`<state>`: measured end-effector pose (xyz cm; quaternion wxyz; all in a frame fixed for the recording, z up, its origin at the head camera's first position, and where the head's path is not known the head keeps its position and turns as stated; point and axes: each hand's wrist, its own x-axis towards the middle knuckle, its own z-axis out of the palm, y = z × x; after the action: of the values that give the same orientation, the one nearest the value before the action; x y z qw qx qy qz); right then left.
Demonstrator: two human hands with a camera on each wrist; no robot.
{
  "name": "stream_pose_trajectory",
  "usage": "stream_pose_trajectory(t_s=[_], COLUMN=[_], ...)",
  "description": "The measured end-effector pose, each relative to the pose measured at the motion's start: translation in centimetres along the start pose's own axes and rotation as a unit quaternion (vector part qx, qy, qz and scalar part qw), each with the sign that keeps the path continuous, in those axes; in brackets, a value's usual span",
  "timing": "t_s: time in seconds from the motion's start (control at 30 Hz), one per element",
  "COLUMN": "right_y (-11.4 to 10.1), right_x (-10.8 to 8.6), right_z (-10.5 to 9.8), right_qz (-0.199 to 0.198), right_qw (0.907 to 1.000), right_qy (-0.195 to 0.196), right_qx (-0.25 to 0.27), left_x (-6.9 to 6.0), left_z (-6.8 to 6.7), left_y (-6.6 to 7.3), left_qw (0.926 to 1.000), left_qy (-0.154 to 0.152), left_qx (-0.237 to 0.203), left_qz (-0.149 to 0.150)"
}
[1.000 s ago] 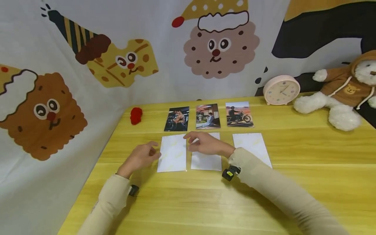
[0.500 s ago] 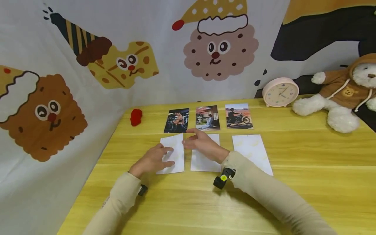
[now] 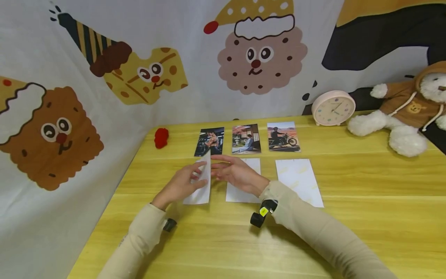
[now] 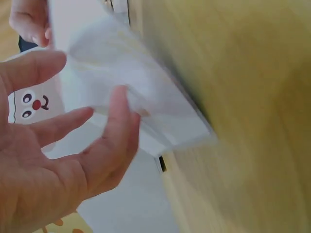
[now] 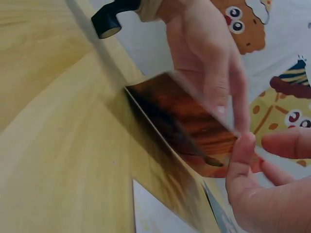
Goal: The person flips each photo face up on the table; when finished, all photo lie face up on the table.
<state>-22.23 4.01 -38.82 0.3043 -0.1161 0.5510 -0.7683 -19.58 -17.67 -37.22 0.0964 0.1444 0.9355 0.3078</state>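
The leftmost card (image 3: 200, 197) of the near row stands tilted, its right edge lifted off the table. Its white back faces my left hand (image 3: 179, 186), whose loosely spread fingers lie against or close to that side. My right hand (image 3: 240, 176) has its fingertips at the raised edge, on the picture side. In the right wrist view the card's picture (image 5: 194, 131) is dark and orange-red. Below my right hand lies a second white card (image 3: 244, 197), partly covered. A third white card (image 3: 299, 178) lies flat to the right, beside my right sleeve.
Behind the white cards lie three photo cards: a gym scene (image 3: 210, 141), a garden scene (image 3: 246, 139) and a motorcycle rider (image 3: 283, 137). A red fuzzy thing (image 3: 161, 138), a pink clock (image 3: 333, 108) and a teddy bear (image 3: 400, 112) sit along the back, before a printed curtain.
The leftmost white card went from lying flat to tilting steeply, its right edge rising and swinging left. My left hand moved right onto its white side; my right fingers followed the lifted edge left.
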Motion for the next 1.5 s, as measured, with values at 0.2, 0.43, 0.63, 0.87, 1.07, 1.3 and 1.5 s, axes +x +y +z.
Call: stream_pose_trajectory(t_s=[0.2,0.43,0.63,0.87,1.07,1.3,1.5], right_y=[0.2,0.2,0.1,0.3,0.2,0.1,0.2], right_x=[0.0,0.2,0.1,0.6,1.0,1.3,1.2], right_z=[0.4,0.4,0.2,0.5,0.7,1.0,0.4], right_qz=[-0.012,-0.021,-0.037,-0.068,-0.065,-0.082,-0.074], right_qw=[0.9992,0.9977,0.9947,0.9873,0.9817,0.9602,0.9199], right_qy=[-0.034,-0.03,-0.046,-0.026,0.004,0.027,0.058], right_qx=[-0.019,-0.058,-0.084,-0.141,-0.179,-0.266,-0.381], left_x=[0.0,0.0,-0.2,-0.5,-0.9,-0.9,-1.0], left_z=[-0.3,-0.5,-0.7,-0.9,-0.9,-0.9,-0.6], left_y=[0.0,0.2,0.5,0.7,1.3,1.0,-0.6], left_qw=[0.9969,0.9851,0.9666,0.9471,0.9496,0.9578,0.9498], left_qy=[0.004,-0.008,-0.024,-0.018,0.03,0.055,0.085], left_qx=[-0.078,-0.171,-0.255,-0.319,-0.31,-0.282,-0.298], left_qz=[0.002,0.008,0.018,0.032,0.031,0.01,-0.043])
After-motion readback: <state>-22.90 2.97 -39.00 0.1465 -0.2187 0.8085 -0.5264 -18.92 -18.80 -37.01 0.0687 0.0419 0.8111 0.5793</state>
